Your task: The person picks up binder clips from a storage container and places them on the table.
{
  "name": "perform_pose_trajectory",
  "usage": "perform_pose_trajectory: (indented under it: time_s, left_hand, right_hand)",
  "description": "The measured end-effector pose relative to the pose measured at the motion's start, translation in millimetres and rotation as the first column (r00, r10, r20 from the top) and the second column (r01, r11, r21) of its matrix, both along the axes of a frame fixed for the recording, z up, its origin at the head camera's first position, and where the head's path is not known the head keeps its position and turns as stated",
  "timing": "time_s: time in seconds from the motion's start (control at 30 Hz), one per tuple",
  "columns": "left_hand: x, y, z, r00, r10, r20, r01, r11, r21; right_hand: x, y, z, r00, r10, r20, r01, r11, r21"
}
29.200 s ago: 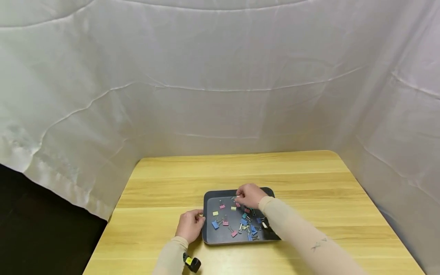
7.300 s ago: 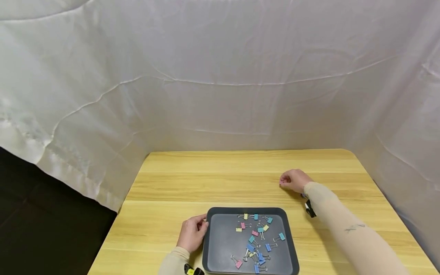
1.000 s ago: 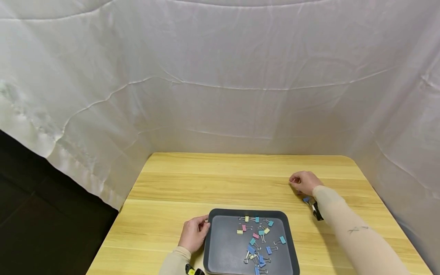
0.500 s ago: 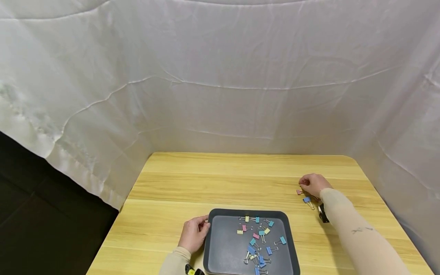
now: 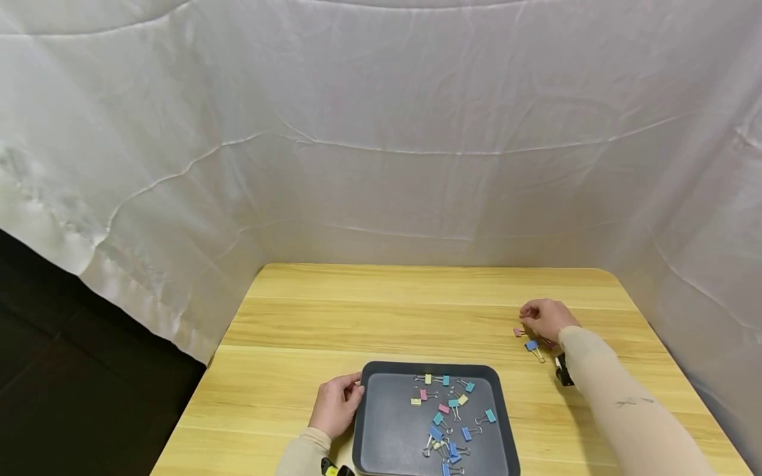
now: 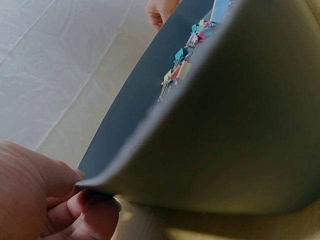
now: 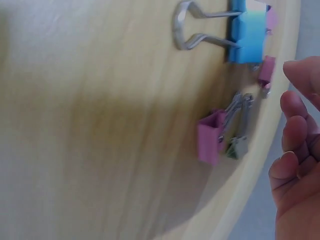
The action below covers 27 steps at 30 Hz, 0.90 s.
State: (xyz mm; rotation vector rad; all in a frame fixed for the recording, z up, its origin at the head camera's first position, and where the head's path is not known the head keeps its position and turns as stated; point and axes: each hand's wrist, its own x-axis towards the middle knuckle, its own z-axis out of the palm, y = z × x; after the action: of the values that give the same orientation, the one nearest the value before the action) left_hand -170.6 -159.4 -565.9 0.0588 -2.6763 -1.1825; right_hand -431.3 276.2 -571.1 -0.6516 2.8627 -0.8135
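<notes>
My left hand pinches the left rim of a dark grey tray, thumb above and fingers under the edge in the left wrist view. Several pink, yellow, teal and blue binder clips lie in the tray, mostly on its right side. My right hand hovers over the table's right side with nothing between thumb and loosely curled fingers. Below it on the wood are a blue binder clip, a pink binder clip, a small greenish binder clip and another pink one.
The wooden table is bordered by pale hanging cloth at the back and sides. A dark area lies beyond its left edge. A black wrist camera hangs under the right forearm.
Earlier, the tray shifted nearer and its clips thinned out. Over the last second my right hand moved slightly right, uncovering a pink clip beside the blue one. The left hand stayed on the rim.
</notes>
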Motion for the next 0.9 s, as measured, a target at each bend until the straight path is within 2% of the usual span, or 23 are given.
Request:
perform_pose_trajectory:
  time_s: [0.23,0.37,0.5,0.67,0.9]
  left_hand:
    - [-1.1,-1,-0.2,1.0,0.001,0.006,-0.001,1.0,-0.003]
    - [-2.6,-2,0.1,1.0,0.004,0.002,-0.004,1.0,-0.004]
    - [-3.3,-2,-0.5,1.0,0.006,-0.001,-0.006,1.0,-0.003]
    - [-4.2,-2,-1.9,1.0,0.011,-0.009,-0.011,1.0,-0.006]
    - [-5.4,-1,-1.1,1.0,0.01,-0.002,-0.01,1.0,-0.009]
  right_hand:
    - [4.9,-25,12.7,0.999,0.051,0.001,-0.05,0.998,-0.038]
    - [8.3,-51,18.0,0.994,0.102,-0.05,-0.104,0.994,-0.039]
    - [15.7,-79,24.6,0.978,0.164,-0.131,-0.168,0.986,-0.023]
    - [30.9,-113,34.8,0.948,0.269,-0.17,-0.274,0.962,-0.006]
    - [56.4,-153,38.0,0.868,0.426,-0.255,-0.429,0.902,0.045]
